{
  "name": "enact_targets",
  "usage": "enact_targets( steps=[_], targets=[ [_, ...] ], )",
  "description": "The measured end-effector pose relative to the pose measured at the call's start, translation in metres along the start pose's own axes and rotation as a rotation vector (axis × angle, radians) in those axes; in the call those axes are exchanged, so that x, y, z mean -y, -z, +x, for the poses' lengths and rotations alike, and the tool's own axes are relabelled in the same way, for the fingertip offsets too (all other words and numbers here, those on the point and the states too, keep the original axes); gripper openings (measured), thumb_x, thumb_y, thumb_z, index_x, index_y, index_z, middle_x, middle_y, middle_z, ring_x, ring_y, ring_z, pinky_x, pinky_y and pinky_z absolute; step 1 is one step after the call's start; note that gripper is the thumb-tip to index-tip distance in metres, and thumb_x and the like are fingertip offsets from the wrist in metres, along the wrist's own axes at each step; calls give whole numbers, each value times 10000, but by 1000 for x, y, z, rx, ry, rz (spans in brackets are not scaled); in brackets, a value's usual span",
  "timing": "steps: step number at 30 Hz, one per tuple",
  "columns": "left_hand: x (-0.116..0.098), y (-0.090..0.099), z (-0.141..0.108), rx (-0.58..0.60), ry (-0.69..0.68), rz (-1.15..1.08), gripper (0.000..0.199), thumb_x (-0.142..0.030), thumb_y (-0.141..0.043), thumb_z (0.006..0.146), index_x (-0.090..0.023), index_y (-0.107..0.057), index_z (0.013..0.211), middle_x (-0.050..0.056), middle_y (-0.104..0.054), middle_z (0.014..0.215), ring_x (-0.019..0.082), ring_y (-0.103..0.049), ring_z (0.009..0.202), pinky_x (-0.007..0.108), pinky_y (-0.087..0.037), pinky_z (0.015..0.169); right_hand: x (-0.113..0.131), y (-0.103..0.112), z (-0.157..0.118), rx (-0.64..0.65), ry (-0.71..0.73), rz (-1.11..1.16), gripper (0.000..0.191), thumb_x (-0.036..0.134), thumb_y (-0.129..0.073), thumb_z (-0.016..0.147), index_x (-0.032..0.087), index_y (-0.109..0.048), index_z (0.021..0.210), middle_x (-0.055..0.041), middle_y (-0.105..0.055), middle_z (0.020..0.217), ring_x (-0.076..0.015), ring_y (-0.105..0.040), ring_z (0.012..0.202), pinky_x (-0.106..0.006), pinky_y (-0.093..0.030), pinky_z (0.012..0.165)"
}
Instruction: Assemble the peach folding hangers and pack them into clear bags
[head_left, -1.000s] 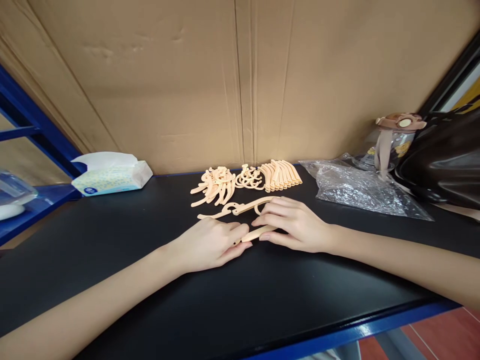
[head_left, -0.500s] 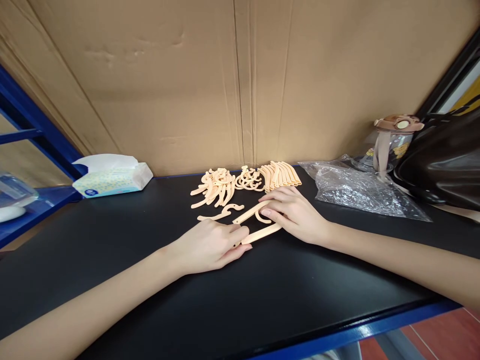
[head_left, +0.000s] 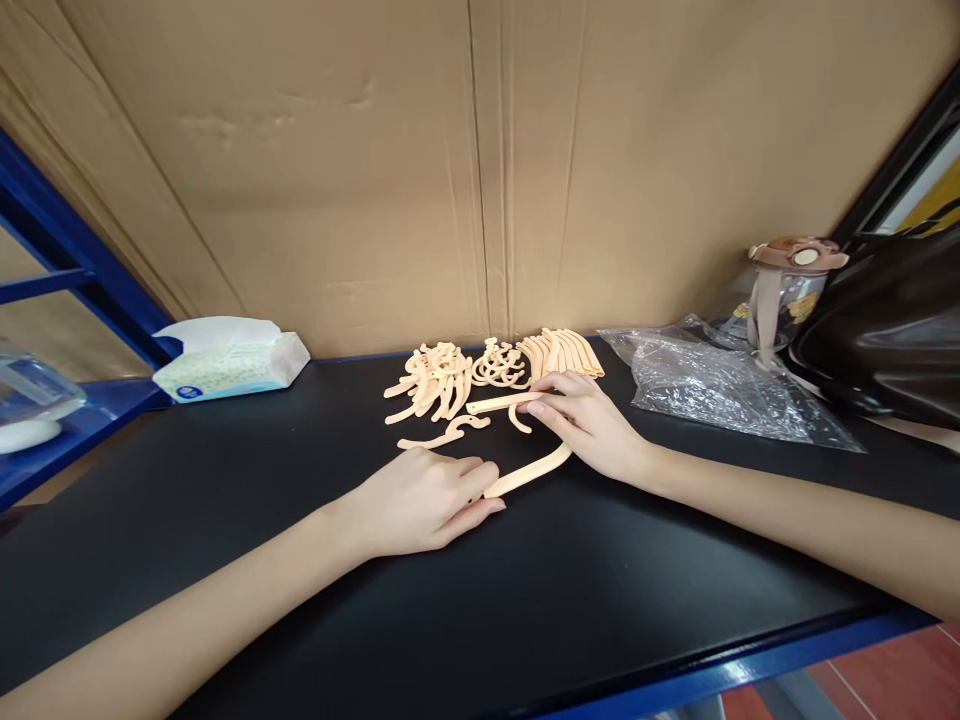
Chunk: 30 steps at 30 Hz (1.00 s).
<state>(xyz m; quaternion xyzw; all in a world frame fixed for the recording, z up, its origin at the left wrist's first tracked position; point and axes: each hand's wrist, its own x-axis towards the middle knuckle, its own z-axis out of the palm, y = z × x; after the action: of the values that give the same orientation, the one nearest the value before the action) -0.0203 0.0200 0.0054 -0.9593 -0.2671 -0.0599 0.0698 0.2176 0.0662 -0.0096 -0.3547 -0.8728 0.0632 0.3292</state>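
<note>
My left hand (head_left: pixel 431 502) is closed in a pinch on the near end of a peach plastic hanger arm (head_left: pixel 531 472). That arm runs up to the right, its far end lying against my right palm. My right hand (head_left: pixel 589 425) is closed on a second hanger arm (head_left: pixel 504 402), held almost level above the first, with a hole at its free left end. Below it a curved hanger hook (head_left: pixel 518 420) pokes out from under my right fingers. Whether these pieces are joined is hidden by the fingers. Beyond my left hand lies a loose hanger arm with a hook (head_left: pixel 450 432).
At the back of the black table (head_left: pixel 360 620) are a heap of hanger arms (head_left: pixel 433 380), a pile of hooks (head_left: pixel 499 364) and a row of arms (head_left: pixel 564 353). A tissue pack (head_left: pixel 232 365) stands left; a plastic bag (head_left: pixel 727 385) and bottle (head_left: pixel 795 285) are right.
The upper hanger arm has turned from slanted to nearly level, its left end swinging up and away from my left hand. The gap between the two arms is wider. My left hand keeps its pinch.
</note>
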Motion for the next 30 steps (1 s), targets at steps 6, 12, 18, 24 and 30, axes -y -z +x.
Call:
enact_targets(
  steps=[6, 12, 18, 24, 30],
  targets=[
    [-1, 3, 0, -14, 0, -5, 292, -342, -310, 998, -194, -450, 790, -32, -551, 654, 110, -520, 499, 248, -287, 446, -3, 0, 2, -32, -5, 63, 398, 367, -358, 991, 223, -717, 898, -42, -635, 1009, -184, -564, 989, -369, -407, 909],
    [-1, 3, 2, 6, 4, 2, 283, -337, -313, 998, -195, -444, 791, -35, -548, 660, 113, -523, 507, 250, -292, 442, -3, 1, 3, -28, -21, 82, 384, 354, -363, 993, 221, -713, 910, -43, -638, 1014, -183, -566, 988, -375, -408, 902],
    [0, 2, 0, 31, 17, 3, 273, -340, -310, 1000, -193, -435, 807, -31, -561, 681, 115, -537, 520, 250, -291, 456, -4, 0, 3, -22, -29, 86, 385, 357, -362, 993, 221, -713, 912, -44, -637, 1012, -182, -567, 984, -373, -409, 899],
    [0, 1, 0, 39, 25, 2, 278, -340, -301, 1002, -197, -424, 798, -35, -559, 680, 113, -532, 519, 249, -285, 457, -5, 0, 3, -14, -25, 86, 374, 355, -373, 990, 223, -715, 913, -38, -637, 1006, -179, -565, 988, -367, -401, 906],
    [1, 1, 0, 35, 32, -2, 269, -333, -311, 1000, -194, -423, 800, -37, -549, 665, 119, -528, 507, 254, -270, 439, -6, -3, 6, -11, -35, 87, 366, 348, -378, 989, 220, -711, 909, -43, -634, 1008, -179, -562, 981, -375, -403, 904]
  ],
)
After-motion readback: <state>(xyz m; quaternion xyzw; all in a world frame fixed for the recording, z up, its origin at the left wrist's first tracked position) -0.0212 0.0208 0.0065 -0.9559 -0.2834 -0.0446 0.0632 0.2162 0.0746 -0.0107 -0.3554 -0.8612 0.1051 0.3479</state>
